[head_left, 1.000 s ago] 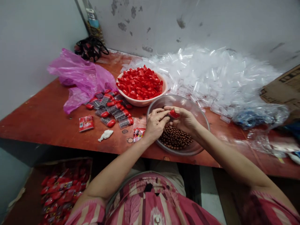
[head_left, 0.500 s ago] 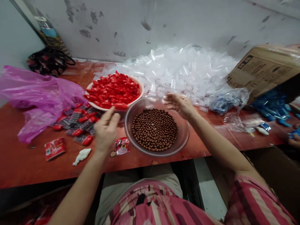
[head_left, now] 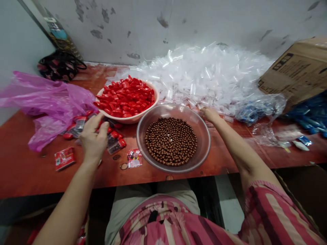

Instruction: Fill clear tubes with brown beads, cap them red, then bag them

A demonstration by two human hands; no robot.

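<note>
Red-capped tubes [head_left: 117, 144] on the counter [head_left: 221, 154], partly under my left hand [head_left: 93, 137]: thumb and fingers parted, can't tell if touching. Hands well apart. Right hand [head_left: 209, 115] curled at the near edge of the clear tubes [head_left: 206, 75], beside the grey bowl's rim; can't see its grip. Grey bowl [head_left: 203, 137]: brown beads [head_left: 170, 143]. White bowl [head_left: 134, 119]: red caps [head_left: 127, 97], heaped.

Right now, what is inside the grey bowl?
The grey bowl holds many small brown beads across its middle. They cover its bottom there, so anything beneath the top beads cannot be seen.
</note>
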